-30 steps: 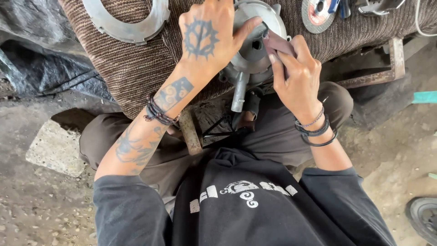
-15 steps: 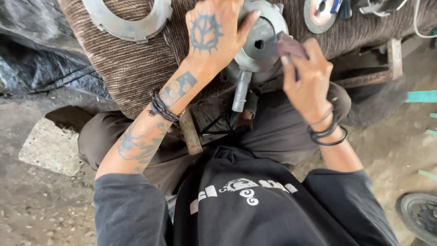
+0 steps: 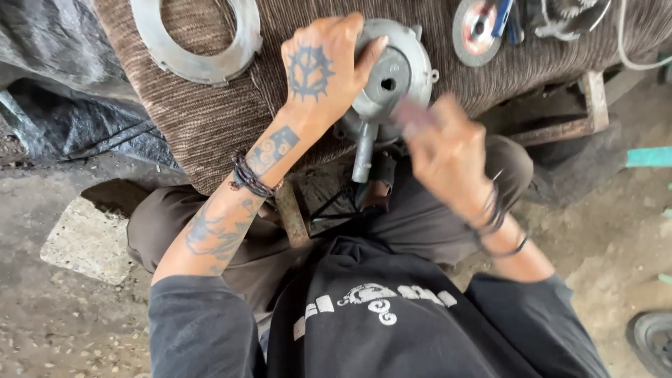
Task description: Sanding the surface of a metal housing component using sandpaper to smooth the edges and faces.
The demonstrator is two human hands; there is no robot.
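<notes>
Left hand: the left hand (image 3: 323,70) lies spread over the top left of a round grey metal housing (image 3: 392,73), fingers curled over its rim, clasping it steady.
Right hand: the right hand (image 3: 448,150) is blurred just below and right of the housing; it seems to pinch a small reddish-brown piece (image 3: 413,115) against the metal, but I cannot tell the hold for certain.
Housing position: at the near edge of a brown woven cloth (image 3: 210,115), above the person's lap, with a short metal shaft (image 3: 362,150) pointing down from it.
Handling: likely heavy, stiff cast metal with a smooth face; it probably slips little on the cloth. The rim and the shaft look like the surest places to take hold.
Nearby: a flat metal ring (image 3: 196,52) lies up left on the cloth; a grinding disc (image 3: 474,28) lies up right.
</notes>
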